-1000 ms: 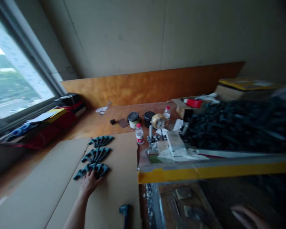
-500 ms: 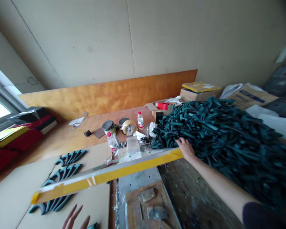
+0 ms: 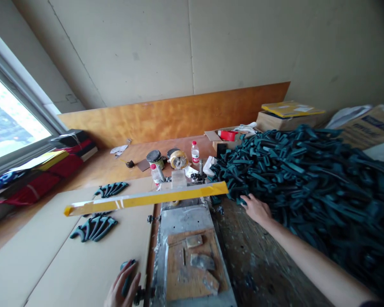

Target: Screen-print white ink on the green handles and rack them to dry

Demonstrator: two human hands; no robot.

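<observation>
My left hand (image 3: 123, 285) is at the bottom, its fingers around a dark green curved piece (image 3: 127, 273) over the cardboard. At the near edge of a big heap of dark green pieces (image 3: 275, 170), my right hand (image 3: 256, 209) has its fingers bent on a small green piece (image 3: 244, 202). Between the hands lies a metal plate (image 3: 187, 221) bearing a wooden board (image 3: 176, 273) with small blocks. A bar wrapped in yellow tape (image 3: 147, 198) spans the view above the plate. Rows of green pieces (image 3: 96, 228) rest on the cardboard (image 3: 54, 264).
Behind the bar stand two bottles (image 3: 195, 153), a dark-lidded can (image 3: 155, 158) and a tape roll (image 3: 178, 160). Red and black packages (image 3: 41, 179) lie by the window. Cardboard boxes (image 3: 281, 121) sit behind the heap, and an orange wooden panel (image 3: 179, 108) leans against the wall.
The view has shifted, showing more window. My left hand has come further into view and closed around a green piece. My right hand has moved to the heap's near edge, clear of the bar.
</observation>
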